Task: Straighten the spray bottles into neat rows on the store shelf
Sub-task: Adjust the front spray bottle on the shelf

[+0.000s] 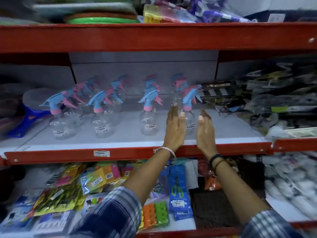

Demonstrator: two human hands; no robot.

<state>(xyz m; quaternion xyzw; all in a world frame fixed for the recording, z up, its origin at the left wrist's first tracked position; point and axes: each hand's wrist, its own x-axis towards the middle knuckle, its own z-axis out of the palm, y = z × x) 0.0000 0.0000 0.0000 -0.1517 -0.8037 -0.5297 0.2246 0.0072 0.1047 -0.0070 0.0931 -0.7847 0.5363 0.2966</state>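
Observation:
Several clear spray bottles with blue and pink trigger heads stand in four files on the white middle shelf [120,143]. The front ones are at far left [62,125], centre left [101,123], centre [148,121] and right [189,120]. My left hand [175,127] and my right hand [205,131] are held flat, fingers straight, on either side of the right front bottle. The palms face each other, close to the bottle's sides. I cannot tell whether they touch it. The bottles behind it are partly hidden by the hands.
A red shelf rail [68,156] with a price tag runs along the front edge. Dark packaged goods [257,100] crowd the shelf's right end, and a blue item [25,121] lies at its left. Packets and clips [178,191] fill the lower shelf; the top shelf holds more goods.

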